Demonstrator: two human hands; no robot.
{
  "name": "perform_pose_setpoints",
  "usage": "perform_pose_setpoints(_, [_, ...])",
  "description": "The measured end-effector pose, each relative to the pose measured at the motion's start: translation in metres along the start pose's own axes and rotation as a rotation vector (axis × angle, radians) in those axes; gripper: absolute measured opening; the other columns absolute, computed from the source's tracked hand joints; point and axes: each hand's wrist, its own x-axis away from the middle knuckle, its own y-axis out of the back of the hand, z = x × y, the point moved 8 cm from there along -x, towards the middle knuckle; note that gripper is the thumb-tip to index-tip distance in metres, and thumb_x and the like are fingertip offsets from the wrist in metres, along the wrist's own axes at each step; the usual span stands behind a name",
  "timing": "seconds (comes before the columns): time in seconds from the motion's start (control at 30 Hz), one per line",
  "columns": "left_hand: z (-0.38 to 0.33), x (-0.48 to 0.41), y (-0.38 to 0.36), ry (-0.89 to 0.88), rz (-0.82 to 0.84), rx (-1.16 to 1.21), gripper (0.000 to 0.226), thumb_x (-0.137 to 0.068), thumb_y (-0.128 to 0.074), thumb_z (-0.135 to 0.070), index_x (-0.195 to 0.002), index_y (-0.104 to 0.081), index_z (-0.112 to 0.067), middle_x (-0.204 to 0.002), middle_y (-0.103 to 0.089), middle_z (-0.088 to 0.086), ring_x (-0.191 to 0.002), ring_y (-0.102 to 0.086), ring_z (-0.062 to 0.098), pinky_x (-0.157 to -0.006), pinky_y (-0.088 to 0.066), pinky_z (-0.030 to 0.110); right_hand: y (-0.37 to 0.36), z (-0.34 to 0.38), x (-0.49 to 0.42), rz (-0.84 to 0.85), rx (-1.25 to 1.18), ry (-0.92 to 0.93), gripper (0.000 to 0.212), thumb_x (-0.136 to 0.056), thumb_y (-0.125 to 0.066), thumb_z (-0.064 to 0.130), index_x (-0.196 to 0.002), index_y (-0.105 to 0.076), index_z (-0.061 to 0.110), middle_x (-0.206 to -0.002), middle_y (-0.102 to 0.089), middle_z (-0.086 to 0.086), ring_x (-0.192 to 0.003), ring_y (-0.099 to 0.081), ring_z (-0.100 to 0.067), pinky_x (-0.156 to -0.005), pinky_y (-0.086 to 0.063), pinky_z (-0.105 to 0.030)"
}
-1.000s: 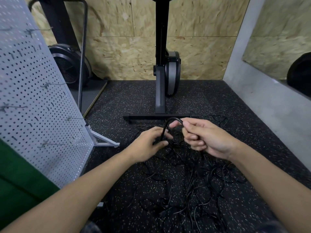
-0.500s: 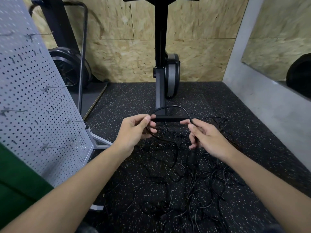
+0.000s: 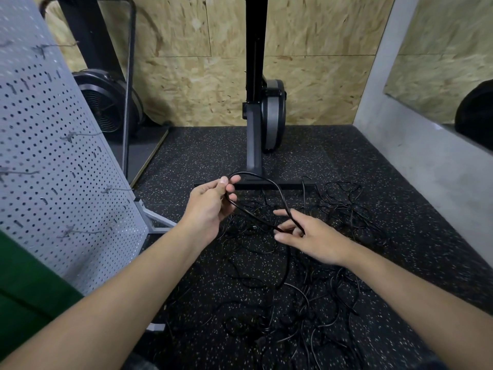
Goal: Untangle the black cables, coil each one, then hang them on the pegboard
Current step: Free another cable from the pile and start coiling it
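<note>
A tangle of thin black cables (image 3: 298,297) lies spread over the speckled black floor. My left hand (image 3: 212,206) pinches one thicker black cable (image 3: 262,179) between thumb and forefinger, holding a loop of it above the pile. That loop arches to the right and runs down into my right hand (image 3: 310,237), whose fingers curl loosely around the strand. The white pegboard (image 3: 50,166) stands at the left, tilted, with several bare metal hooks (image 3: 80,134) sticking out.
An exercise machine's black post and flat foot bar (image 3: 253,186) stand just beyond the cables. A fan-wheel machine (image 3: 106,102) sits behind the pegboard. A grey wall (image 3: 416,156) closes the right side. The pegboard's white foot (image 3: 160,222) juts onto the floor.
My hands have drawn apart, widening the cable loop. The right hand has dropped lower and loosened its fingers; the left still pinches the loop's top.
</note>
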Motion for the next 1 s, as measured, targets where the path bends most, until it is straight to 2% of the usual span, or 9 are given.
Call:
perform_pose_setpoints(0.1, [0.0,-0.001,0.006,-0.005,-0.031,-0.019,0.027,-0.11,-0.053,-0.018,-0.107,-0.077,-0.006,-0.071,-0.059,-0.007,-0.057,-0.052,0.005,-0.05,-0.048,0.015,-0.002,0.001,-0.003,-0.035,-0.012,0.021,0.027,-0.103,-0.061,0.041,-0.13,-0.057,0.037,-0.094,-0.074,0.012,-0.074,-0.059,-0.002,-0.076,-0.049,-0.023])
perform_pose_setpoints(0.2, [0.003,-0.003,0.014,-0.02,-0.059,-0.077,0.028,-0.11,-0.053,-0.02,-0.107,-0.078,-0.008,-0.073,-0.061,-0.007,-0.058,-0.052,0.005,-0.055,-0.048,0.016,0.003,0.0,-0.003,-0.074,-0.004,0.027,0.01,-0.104,-0.058,0.042,-0.11,-0.064,0.036,-0.082,-0.067,0.01,-0.066,-0.055,0.001,-0.069,-0.045,-0.023])
perform_pose_setpoints(0.33, [0.004,-0.002,0.015,-0.036,-0.053,-0.153,0.027,-0.11,-0.053,-0.021,-0.11,-0.078,-0.01,-0.078,-0.063,-0.006,-0.059,-0.054,0.006,-0.057,-0.048,0.019,0.011,-0.001,0.001,-0.128,-0.113,0.017,0.019,-0.099,-0.062,0.052,-0.105,-0.067,0.034,-0.08,-0.057,0.012,-0.071,-0.052,-0.004,-0.072,-0.047,-0.027])
perform_pose_setpoints(0.47, [0.006,0.004,0.006,-0.029,0.0,-0.194,0.028,-0.111,-0.049,-0.021,-0.115,-0.074,-0.008,-0.083,-0.065,-0.002,-0.061,-0.061,0.011,-0.058,-0.052,0.022,0.014,-0.001,0.003,-0.133,-0.077,0.012,0.017,-0.096,-0.068,0.049,-0.104,-0.068,0.035,-0.084,-0.06,0.011,-0.072,-0.057,0.0,-0.07,-0.046,-0.021])
perform_pose_setpoints(0.57, [0.007,0.006,0.005,-0.052,0.003,-0.264,0.028,-0.112,-0.048,-0.02,-0.116,-0.073,-0.009,-0.086,-0.068,0.002,-0.065,-0.068,0.014,-0.059,-0.057,0.025,0.013,-0.003,0.003,-0.104,-0.015,0.015,0.021,-0.098,-0.061,0.056,-0.098,-0.069,0.037,-0.093,-0.073,0.001,-0.089,-0.068,-0.02,-0.086,-0.054,-0.042])
perform_pose_setpoints(0.63, [0.007,0.006,0.005,-0.065,0.005,-0.295,0.028,-0.112,-0.047,-0.019,-0.115,-0.073,-0.009,-0.089,-0.069,0.004,-0.067,-0.072,0.015,-0.06,-0.059,0.029,0.011,-0.001,0.005,-0.076,-0.002,0.019,0.023,-0.099,-0.059,0.056,-0.095,-0.069,0.036,-0.094,-0.074,0.0,-0.091,-0.068,-0.023,-0.089,-0.054,-0.046])
perform_pose_setpoints(0.83, [0.009,0.008,0.001,-0.039,0.022,-0.253,0.028,-0.113,-0.042,-0.014,-0.116,-0.069,-0.006,-0.095,-0.073,0.011,-0.074,-0.078,0.024,-0.06,-0.062,0.031,-0.002,0.014,0.006,0.025,-0.144,0.031,0.019,-0.105,-0.059,0.038,-0.095,-0.07,0.026,-0.088,-0.07,0.008,-0.079,-0.069,-0.007,-0.092,-0.058,-0.041])
perform_pose_setpoints(0.9, [0.011,0.01,0.0,-0.035,0.033,-0.269,0.028,-0.113,-0.04,-0.014,-0.117,-0.067,-0.005,-0.098,-0.074,0.014,-0.075,-0.078,0.025,-0.06,-0.062,0.031,-0.008,0.018,0.006,0.09,-0.236,0.026,0.018,-0.107,-0.057,0.026,-0.1,-0.07,0.015,-0.072,-0.06,0.013,-0.066,-0.06,-0.005,-0.084,-0.059,-0.034])
perform_pose_setpoints(1.0, [0.012,0.01,0.0,-0.037,0.038,-0.281,0.028,-0.114,-0.039,-0.014,-0.117,-0.066,-0.005,-0.098,-0.076,0.015,-0.077,-0.078,0.027,-0.062,-0.063,0.034,-0.013,0.02,0.008,0.155,-0.316,0.014,0.024,-0.109,-0.053,0.026,-0.107,-0.068,0.007,-0.061,-0.045,0.017,-0.059,-0.043,-0.006,-0.068,-0.047,-0.026])
